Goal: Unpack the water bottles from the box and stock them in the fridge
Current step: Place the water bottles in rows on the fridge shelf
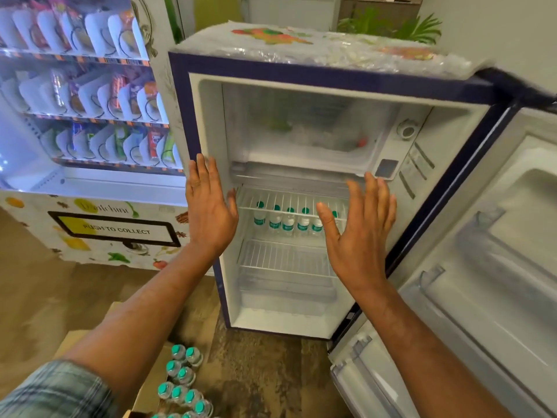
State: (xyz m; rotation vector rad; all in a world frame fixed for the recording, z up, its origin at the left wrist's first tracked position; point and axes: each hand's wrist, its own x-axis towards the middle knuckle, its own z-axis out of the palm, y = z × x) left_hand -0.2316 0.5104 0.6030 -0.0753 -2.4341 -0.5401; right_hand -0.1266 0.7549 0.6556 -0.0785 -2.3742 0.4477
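Note:
A small blue fridge stands open ahead of me. Several water bottles with teal caps stand in a row on its middle wire shelf. The shelf below them is bare. My left hand and my right hand are raised in front of the fridge opening, fingers straight, holding nothing. At my feet, more teal-capped bottles stand in a cardboard box under my left forearm.
The fridge door hangs open to the right with bare door racks. A lit snack vending machine stands just left of the fridge. Potted plants sit behind the fridge. The floor is wood-patterned.

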